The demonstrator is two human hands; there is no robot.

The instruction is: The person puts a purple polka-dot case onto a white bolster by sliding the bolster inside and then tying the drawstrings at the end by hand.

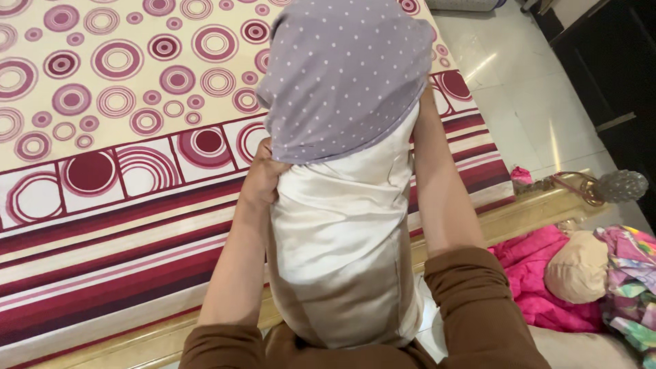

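Between the two forearms stands a cream satin pillow (342, 239), upright against the person's body, with a lilac polka-dot pillowcase (345, 75) drawn over its upper end. The left hand (263, 176) is clenched on the lower hem of that pillowcase at the pillow's left side, fingers bunched into the cloth. The right hand is hidden behind the pillowcase on the opposite side; only its forearm rises along the pillow's right edge, so its grip cannot be told. Both arms wear rolled brown sleeves (478, 301) near the elbows.

Beyond the hands and under the pillow's top end lies a bed covered with a sheet (116, 102) printed in maroon and pink circles on cream, turning to maroon stripes closer to the wrists. Below the elbows runs a golden wooden bed frame (540, 205). Right of the right arm lie a bright pink cloth (533, 273), a beige rounded cushion (577, 270) and a multicoloured patterned fabric (632, 287). Farther right is pale tiled floor (519, 89).
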